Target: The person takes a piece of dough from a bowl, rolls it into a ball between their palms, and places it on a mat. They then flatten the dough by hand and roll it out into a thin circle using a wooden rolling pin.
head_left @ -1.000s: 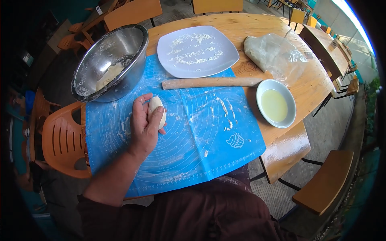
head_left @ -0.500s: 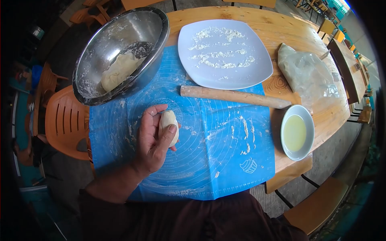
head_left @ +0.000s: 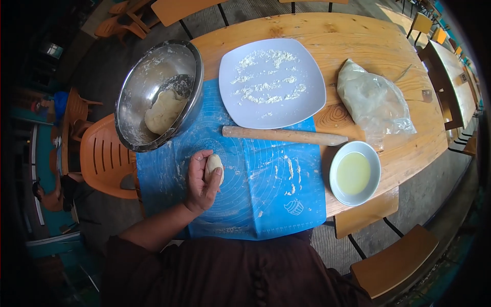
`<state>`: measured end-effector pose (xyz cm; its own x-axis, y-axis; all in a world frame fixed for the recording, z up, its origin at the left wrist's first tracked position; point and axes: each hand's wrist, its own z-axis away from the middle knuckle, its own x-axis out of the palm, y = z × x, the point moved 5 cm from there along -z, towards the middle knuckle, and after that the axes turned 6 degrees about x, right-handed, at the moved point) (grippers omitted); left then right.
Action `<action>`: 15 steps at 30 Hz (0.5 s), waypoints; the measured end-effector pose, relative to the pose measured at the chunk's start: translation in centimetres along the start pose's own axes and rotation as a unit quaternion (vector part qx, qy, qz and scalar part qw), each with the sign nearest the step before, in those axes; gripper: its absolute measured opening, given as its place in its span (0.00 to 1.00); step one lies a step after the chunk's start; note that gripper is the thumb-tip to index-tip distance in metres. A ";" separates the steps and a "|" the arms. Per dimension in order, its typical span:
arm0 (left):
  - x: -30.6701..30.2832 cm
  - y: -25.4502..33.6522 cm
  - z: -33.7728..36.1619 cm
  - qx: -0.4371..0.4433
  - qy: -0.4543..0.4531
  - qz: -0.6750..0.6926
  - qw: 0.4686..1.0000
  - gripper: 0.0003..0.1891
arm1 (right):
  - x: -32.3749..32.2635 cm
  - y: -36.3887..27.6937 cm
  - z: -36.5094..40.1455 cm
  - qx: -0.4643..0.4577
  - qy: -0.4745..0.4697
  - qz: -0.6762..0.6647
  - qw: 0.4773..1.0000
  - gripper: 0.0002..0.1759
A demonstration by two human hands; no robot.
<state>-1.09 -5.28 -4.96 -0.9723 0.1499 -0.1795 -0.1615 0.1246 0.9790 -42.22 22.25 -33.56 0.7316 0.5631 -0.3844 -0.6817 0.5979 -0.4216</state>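
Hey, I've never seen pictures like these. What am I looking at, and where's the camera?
There's no machine: a person works bare-handed, filmed by one camera worn on their head, looking forward and down. Only the left hand shows, holding a small dough piece over a blue measuring mat; the right is out of view. Also on the wooden table are a metal mixing bowl with a larger dough mass, a floured square plate, a rolling pin, a plastic bag and a small bowl of pale yellow liquid.

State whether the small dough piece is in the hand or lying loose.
In hand: the left hand holds the small dough piece, its thumb across it. Cannot tell whether it touches the blue mat.
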 end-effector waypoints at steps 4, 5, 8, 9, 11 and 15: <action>0.2 0.2 -0.6 -0.043 0.017 0.022 0.999 0.21 | -0.2 0.2 0.2 -0.007 0.003 -0.006 1.000 0.20; 0.2 0.2 -0.6 -0.048 0.020 0.011 0.999 0.21 | -0.2 0.3 0.2 -0.008 0.005 -0.010 1.000 0.20; 0.4 0.2 -0.6 -0.040 0.028 -0.008 0.999 0.20 | -0.1 0.8 0.1 -0.014 0.007 -0.012 1.000 0.21; 0.3 0.1 -0.6 -0.033 0.035 -0.019 0.999 0.20 | 0.0 1.0 0.0 -0.016 0.008 -0.014 1.000 0.21; 0.4 -0.1 -0.2 -0.022 0.046 -0.026 0.998 0.20 | 0.2 1.5 -0.1 -0.017 0.010 -0.016 1.000 0.21; 0.6 0.1 0.0 0.012 0.078 -0.035 0.996 0.20 | 0.5 2.4 -0.5 -0.030 0.018 -0.018 0.999 0.21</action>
<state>-1.63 -5.16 -5.01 -0.9736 -0.0149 -0.2277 -0.2272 0.1529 0.9618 -43.50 23.66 -35.11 0.7557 0.5209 -0.3971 -0.6546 0.5812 -0.4834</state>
